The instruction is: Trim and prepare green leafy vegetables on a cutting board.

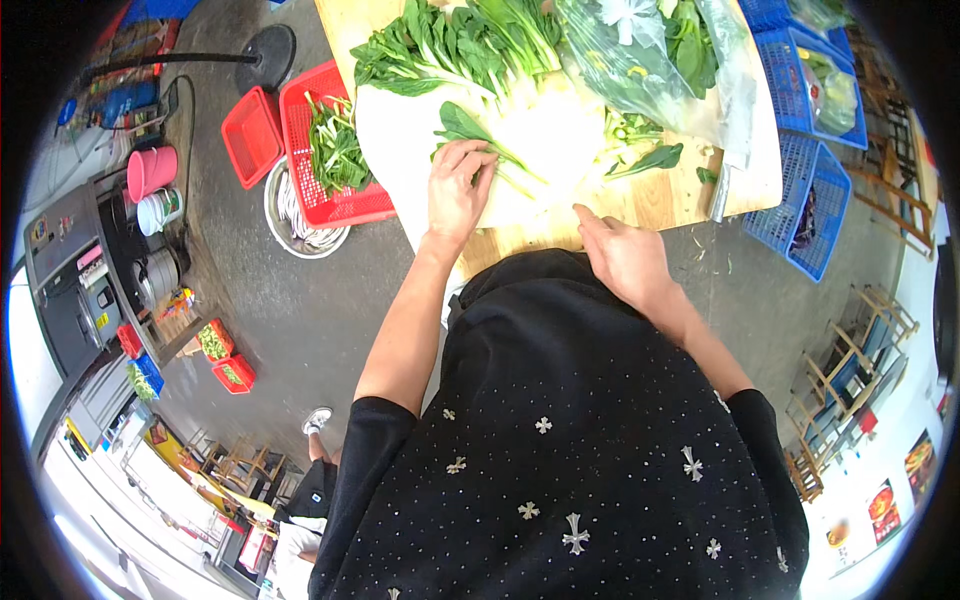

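My left hand (459, 187) is at the near left part of the wooden table (675, 199), its fingers curled around a leafy green stem (514, 184). Just beyond these fingers lies another single green leaf (454, 120). My right hand (626, 259) is at the table's near edge, index finger stretched forward and the others curled; glare hides whether it holds anything. A pile of leafy greens (457, 49) spreads across the far side, its pale stems washed out by light. Cut stems and leaves (634, 135) lie beyond my right hand.
A clear plastic bag of greens (630, 67) covers the table's far right. Near the right edge lies a metal blade (720, 195). A red basket (341, 214) with greens stands at left, beside a metal bowl (315, 247). Blue crates (817, 217) stand right. Behind is a person (311, 487).
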The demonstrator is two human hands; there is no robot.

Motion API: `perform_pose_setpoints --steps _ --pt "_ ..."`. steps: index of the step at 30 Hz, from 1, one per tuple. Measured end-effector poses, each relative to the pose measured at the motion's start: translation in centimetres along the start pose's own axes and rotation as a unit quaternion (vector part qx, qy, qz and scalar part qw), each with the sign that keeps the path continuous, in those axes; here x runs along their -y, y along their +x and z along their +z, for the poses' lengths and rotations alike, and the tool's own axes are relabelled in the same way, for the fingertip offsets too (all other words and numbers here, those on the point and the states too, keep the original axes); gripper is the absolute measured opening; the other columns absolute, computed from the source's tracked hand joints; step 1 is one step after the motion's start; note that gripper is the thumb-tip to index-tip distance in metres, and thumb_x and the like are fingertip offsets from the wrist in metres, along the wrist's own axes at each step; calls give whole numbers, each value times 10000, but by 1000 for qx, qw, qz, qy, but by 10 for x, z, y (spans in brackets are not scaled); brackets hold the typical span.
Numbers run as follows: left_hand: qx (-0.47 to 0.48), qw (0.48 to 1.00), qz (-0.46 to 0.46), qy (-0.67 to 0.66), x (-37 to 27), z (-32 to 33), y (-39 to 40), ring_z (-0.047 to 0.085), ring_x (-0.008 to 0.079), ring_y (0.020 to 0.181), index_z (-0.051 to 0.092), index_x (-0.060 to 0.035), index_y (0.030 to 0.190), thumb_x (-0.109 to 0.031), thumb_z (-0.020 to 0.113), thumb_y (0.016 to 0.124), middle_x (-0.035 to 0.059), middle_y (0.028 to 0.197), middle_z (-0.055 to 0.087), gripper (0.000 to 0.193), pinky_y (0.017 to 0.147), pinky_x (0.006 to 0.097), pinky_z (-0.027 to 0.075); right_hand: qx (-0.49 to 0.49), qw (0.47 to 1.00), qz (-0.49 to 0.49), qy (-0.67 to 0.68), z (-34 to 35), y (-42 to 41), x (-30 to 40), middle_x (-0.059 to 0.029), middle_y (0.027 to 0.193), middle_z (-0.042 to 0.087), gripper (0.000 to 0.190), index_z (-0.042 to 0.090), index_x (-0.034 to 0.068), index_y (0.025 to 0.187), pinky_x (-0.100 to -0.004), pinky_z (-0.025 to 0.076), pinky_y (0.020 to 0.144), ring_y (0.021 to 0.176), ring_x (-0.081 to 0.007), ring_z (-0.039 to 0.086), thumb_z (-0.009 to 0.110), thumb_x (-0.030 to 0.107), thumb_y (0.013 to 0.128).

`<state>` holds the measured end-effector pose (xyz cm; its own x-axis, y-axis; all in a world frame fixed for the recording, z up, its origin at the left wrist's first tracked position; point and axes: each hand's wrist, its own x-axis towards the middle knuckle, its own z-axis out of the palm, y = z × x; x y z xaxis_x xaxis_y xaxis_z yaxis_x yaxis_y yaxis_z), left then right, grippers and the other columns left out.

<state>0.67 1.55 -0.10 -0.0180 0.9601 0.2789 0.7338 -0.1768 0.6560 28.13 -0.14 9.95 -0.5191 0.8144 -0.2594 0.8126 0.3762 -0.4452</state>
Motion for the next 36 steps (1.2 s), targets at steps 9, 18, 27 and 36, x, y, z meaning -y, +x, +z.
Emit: perform_pose_setpoints --steps 9,18,27,36 --pt "11 1000 -12 0 0 -1 1 663 329 1092 764 -47 908 -11 819 835 75 1093 753 98 977 448 529 -19 997 -67 19 -6 11 -17 -156 754 719 297 724 69 1273 -470 579 590 635 -355 713 638 208 1025" --pt "25 999 15 18 3 -3 3 650 325 1062 759 -58 894 -28 824 838 65 1080 745 91 974 453 515 31 999 2 26 -1 14 13 -186 807 741 302 683 33 1297 -503 588 664 723 -385 735 620 165 1033" --pt "44 998 19 37 3 -3 6 661 343 1088 778 -62 939 -51 841 846 81 1110 753 113 988 455 524 33 999 25 16 8 16 28 -202 754 731 221 646 -22 1149 -495 596 610 671 -378 751 563 135 1018" --pt "40 998 6 42 1 -1 4 656 348 1095 773 -60 928 -45 836 846 86 1120 748 105 992 461 521 31 999 14 2 8 17 27 -205 753 732 228 639 -17 1170 -504 593 597 665 -374 755 570 132 1011"
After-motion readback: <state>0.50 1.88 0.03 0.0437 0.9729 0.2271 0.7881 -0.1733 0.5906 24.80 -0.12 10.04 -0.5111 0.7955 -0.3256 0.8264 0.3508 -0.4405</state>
